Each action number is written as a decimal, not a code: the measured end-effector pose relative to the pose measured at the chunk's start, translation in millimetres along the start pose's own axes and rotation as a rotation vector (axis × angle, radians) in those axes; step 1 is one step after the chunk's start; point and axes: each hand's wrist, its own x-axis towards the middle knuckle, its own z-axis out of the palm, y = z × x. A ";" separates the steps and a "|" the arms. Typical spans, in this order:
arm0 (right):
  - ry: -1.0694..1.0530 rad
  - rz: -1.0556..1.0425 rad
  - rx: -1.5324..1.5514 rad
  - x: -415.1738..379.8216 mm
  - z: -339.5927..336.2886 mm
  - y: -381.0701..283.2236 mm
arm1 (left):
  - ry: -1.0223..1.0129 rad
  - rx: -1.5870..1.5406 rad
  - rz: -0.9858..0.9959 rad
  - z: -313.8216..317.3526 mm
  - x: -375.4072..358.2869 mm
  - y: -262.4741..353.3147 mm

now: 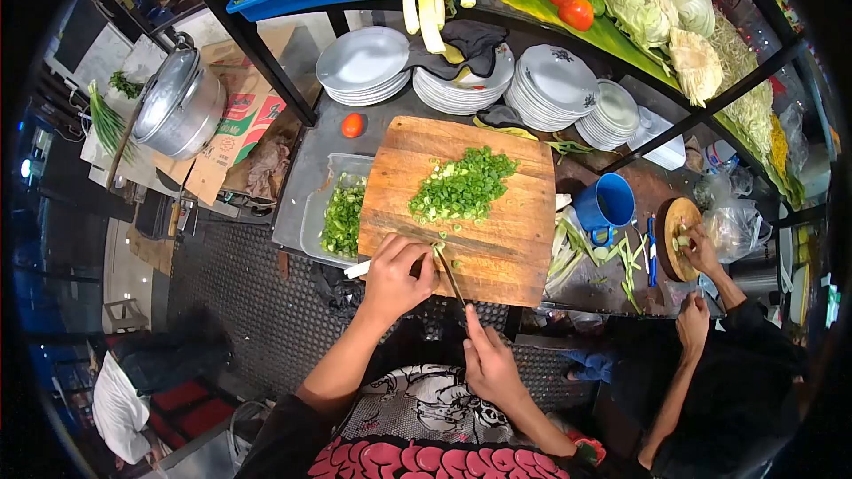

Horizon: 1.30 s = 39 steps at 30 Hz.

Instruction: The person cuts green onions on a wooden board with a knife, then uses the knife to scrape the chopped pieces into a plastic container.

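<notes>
A wooden cutting board (497, 231) carries a heap of chopped green onion (463, 184). At the board's near edge, my left hand (395, 277) presses down on a green onion stalk (357, 270) whose white end sticks out to the left. My right hand (488, 362) grips a knife (450, 277). Its blade points away from me and rests on the board right beside my left fingers.
A clear tub of chopped greens (341, 213) sits left of the board, with a blue mug (607, 204) to the right. Stacked white plates (364, 64) and a tomato (352, 125) lie behind. A co-worker's hand (701, 250) works at a small round board (679, 223) on the right. A metal pot (177, 103) stands at the far left.
</notes>
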 end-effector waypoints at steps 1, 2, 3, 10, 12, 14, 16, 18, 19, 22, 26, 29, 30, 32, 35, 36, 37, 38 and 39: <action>-0.001 -0.004 -0.006 3.5 5.1 2.3 | 0.000 0.001 0.000 -1.3 0.2 -0.6; -0.004 -0.008 -0.011 5.8 8.1 3.0 | 0.003 0.003 0.004 -2.0 0.0 -0.9; -0.018 0.017 -0.027 6.2 8.9 1.9 | 0.007 0.007 0.008 -1.4 0.0 -0.7; -0.071 0.059 -0.124 20.4 4.2 -14.7 | 0.017 0.006 0.011 0.5 -0.4 -1.9; -0.105 0.094 -0.185 29.0 3.0 -22.4 | 0.013 0.009 0.011 1.0 -0.4 -2.1; -0.098 0.095 -0.197 30.6 3.9 -24.0 | 0.011 0.011 0.004 2.0 -1.6 -2.6; -0.093 0.091 -0.197 28.4 1.8 -23.9 | 0.011 0.019 0.020 2.0 -1.9 -1.5; -0.093 0.081 -0.182 19.2 -3.2 -21.8 | 0.010 0.079 0.058 -0.5 -0.3 0.6; -0.094 0.076 -0.184 12.7 -6.3 -19.6 | 0.008 0.134 0.088 -4.0 2.0 4.0; -0.108 0.079 -0.146 -8.9 -18.8 -8.8 | -0.016 0.223 0.101 -11.9 4.6 8.5; -0.084 0.077 -0.032 -17.3 -21.8 1.5 | -0.032 0.066 0.007 -6.9 -1.2 -1.6; -0.009 -0.024 -0.013 -3.8 -6.6 1.9 | -0.023 0.003 -0.008 -8.4 -1.3 -3.3; -0.016 -0.022 -0.025 1.4 -3.1 0.2 | -0.023 0.009 -0.006 -8.6 -1.4 -3.7; -0.030 -0.019 -0.049 9.0 3.8 1.0 | -0.023 0.022 -0.002 -7.7 -1.5 -3.9; -0.061 0.002 -0.089 11.3 5.5 0.5 | -0.022 0.024 -0.008 -7.2 -1.9 -3.2; -0.068 0.012 -0.099 11.0 6.1 -0.7 | -0.021 0.025 -0.007 -7.6 -2.2 -2.8; -0.070 0.014 -0.111 11.0 6.7 -2.0 | -0.021 0.026 -0.007 -7.8 -1.6 -1.9; -0.072 0.017 -0.122 11.7 7.2 -3.5 | -0.022 0.026 -0.006 -8.3 -1.2 -1.3; -0.072 0.022 -0.134 12.9 7.4 -6.0 | -0.024 0.027 -0.005 -9.0 -0.7 -0.7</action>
